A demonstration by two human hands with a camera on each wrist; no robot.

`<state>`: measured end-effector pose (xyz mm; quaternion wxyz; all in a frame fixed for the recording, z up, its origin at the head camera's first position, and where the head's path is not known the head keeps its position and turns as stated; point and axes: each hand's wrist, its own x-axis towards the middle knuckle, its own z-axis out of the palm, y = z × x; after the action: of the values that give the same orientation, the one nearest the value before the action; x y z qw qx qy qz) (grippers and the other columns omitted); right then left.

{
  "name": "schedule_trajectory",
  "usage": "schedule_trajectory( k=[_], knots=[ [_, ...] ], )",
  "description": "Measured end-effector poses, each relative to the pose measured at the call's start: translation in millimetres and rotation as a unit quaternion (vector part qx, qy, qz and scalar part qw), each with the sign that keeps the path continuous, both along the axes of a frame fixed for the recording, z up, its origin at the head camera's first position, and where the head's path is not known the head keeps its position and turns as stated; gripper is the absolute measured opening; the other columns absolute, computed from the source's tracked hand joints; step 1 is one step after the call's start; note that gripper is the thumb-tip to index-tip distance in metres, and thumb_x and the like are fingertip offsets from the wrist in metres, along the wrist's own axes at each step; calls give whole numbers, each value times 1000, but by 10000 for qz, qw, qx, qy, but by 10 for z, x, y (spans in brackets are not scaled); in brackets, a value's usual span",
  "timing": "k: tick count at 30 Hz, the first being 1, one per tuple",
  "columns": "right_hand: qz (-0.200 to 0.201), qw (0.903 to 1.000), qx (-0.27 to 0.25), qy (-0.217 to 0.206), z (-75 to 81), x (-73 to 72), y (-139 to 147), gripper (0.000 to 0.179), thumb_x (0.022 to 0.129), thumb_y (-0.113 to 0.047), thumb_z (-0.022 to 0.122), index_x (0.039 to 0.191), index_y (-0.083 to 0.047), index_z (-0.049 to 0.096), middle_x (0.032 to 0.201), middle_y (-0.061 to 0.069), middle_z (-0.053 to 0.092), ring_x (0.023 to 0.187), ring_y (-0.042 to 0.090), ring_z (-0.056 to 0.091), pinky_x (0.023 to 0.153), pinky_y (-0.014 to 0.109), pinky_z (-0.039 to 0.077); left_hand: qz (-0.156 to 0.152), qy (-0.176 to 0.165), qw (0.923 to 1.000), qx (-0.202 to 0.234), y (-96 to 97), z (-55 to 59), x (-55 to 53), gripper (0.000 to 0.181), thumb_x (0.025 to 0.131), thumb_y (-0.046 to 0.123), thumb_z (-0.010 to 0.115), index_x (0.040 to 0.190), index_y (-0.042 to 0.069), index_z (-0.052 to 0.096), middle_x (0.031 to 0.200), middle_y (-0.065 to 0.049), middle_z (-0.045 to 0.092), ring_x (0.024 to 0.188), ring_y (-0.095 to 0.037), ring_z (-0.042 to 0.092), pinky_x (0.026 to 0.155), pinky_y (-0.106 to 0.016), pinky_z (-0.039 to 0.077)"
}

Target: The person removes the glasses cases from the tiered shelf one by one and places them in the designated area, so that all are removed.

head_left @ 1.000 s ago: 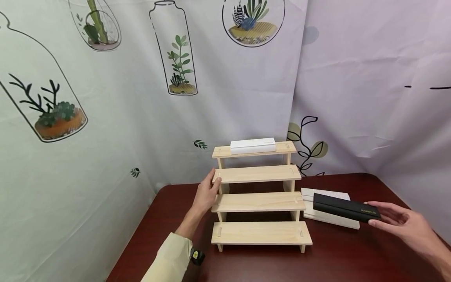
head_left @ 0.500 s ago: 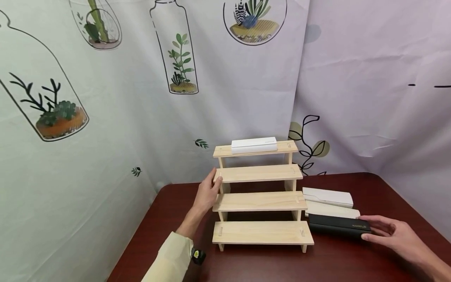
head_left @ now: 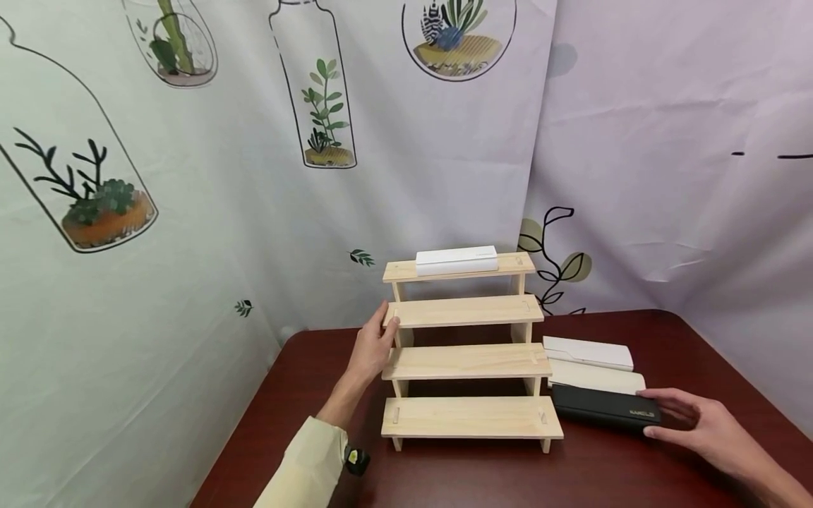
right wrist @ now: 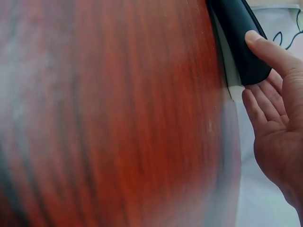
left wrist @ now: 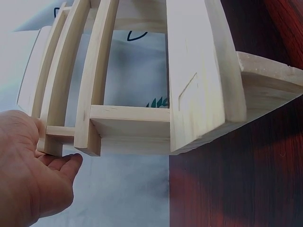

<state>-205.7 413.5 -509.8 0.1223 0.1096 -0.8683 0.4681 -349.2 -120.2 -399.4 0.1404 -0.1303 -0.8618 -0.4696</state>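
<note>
My left hand (head_left: 371, 349) grips the left end of the second shelf from the top on a stepped wooden stand (head_left: 470, 418). In the left wrist view its fingers (left wrist: 71, 165) curl under that shelf end. My right hand (head_left: 701, 427) pinches the right end of a long black glasses case (head_left: 603, 408) with gold lettering. The right wrist view shows the thumb (right wrist: 253, 37) on one side of this case and fingers at its end. The case lies low at the table, in front of a cream case (head_left: 600, 377) and right of the bottom shelf.
On the top shelf sits a white case (head_left: 457, 262). Another white case (head_left: 591, 352) lies behind the cream one, close to the stand's right side. The dark red table (head_left: 444, 480) meets a patterned cloth backdrop (head_left: 419, 155) at the rear and sides.
Over the last second, my right hand has brought the black glasses case down and toward the front, off the pale cases. The left hand has kept its grip on the stand.
</note>
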Motion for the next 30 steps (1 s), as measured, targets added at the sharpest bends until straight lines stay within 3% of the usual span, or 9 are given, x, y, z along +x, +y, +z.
schedule_trajectory(
  k=[10, 17, 30],
  knots=[
    [-249, 9963, 810, 118, 8, 3, -20, 60, 79, -15, 95, 132, -1, 69, 121, -20, 68, 105, -18, 58, 77, 7, 50, 43, 18, 10000, -67, -1, -14, -8, 61, 114, 24, 54, 165, -2, 33, 165, -23, 39, 151, -37, 41, 120, -54, 38],
    [-81, 9970, 735, 243, 10, -7, -6, 59, 80, -12, 94, 132, -1, 69, 122, -28, 65, 109, -20, 55, 80, 4, 47, 22, 23, 10000, -83, -4, -9, -9, 60, 114, 24, 54, 164, -2, 33, 165, -23, 40, 150, -37, 42, 120, -54, 39],
    [22, 9965, 646, 526, -6, -19, -17, 57, 79, -7, 93, 130, 3, 69, 122, -27, 67, 112, -21, 55, 83, 1, 44, -51, -53, 10000, -33, -9, 5, 0, 61, 114, 25, 53, 165, -1, 32, 166, -22, 38, 151, -36, 40, 120, -54, 39]
  ],
)
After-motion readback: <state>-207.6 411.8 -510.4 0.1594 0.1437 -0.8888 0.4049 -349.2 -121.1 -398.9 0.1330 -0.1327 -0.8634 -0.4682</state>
